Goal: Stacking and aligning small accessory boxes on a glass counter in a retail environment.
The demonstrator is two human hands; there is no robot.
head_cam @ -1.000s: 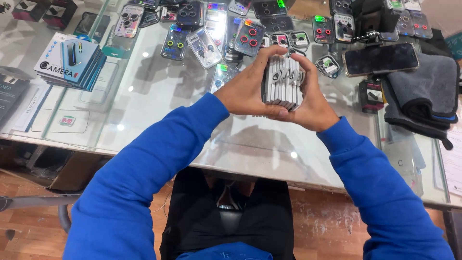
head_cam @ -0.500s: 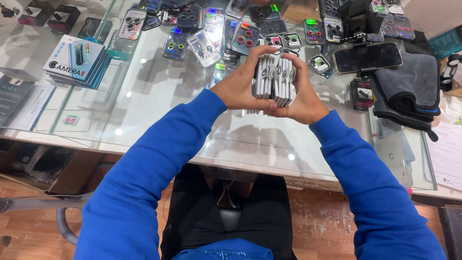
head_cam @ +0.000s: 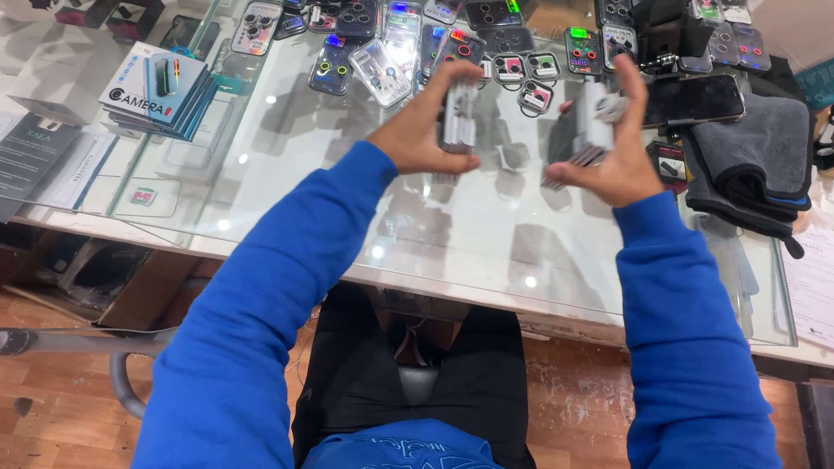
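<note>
The left hand (head_cam: 421,130) is closed around a small stack of flat pale packets (head_cam: 458,117), fingers wrapped over the top and thumb pressed under the bottom edge, so its grip is pinching that stack upright above the middle of the glass bench (head_cam: 486,247). The right hand (head_cam: 618,148) holds a second stack of the same packets (head_cam: 591,122), the index finger stretched up along its far side and the thumb tucked under; its grip is likewise clamped on the stack, which leans a little and fans out at its lower end. The two stacks are apart, with a clear gap of glass between them, and neither touches the bench. Both arms wear bright blue sleeves (head_cam: 287,287). Along the far edge of the bench lies a crowded row of clear camera-lens protector packs (head_cam: 378,74), some with coloured rings. Near the far left corner sits a pile of white and blue boxes (head_cam: 156,91). By the right edge a dark phone (head_cam: 695,98) lies flat beside a folded grey cloth (head_cam: 756,161). Below the near edge of the bench show dark trousers (head_cam: 417,382) and a wooden floor (head_cam: 61,399).
</note>
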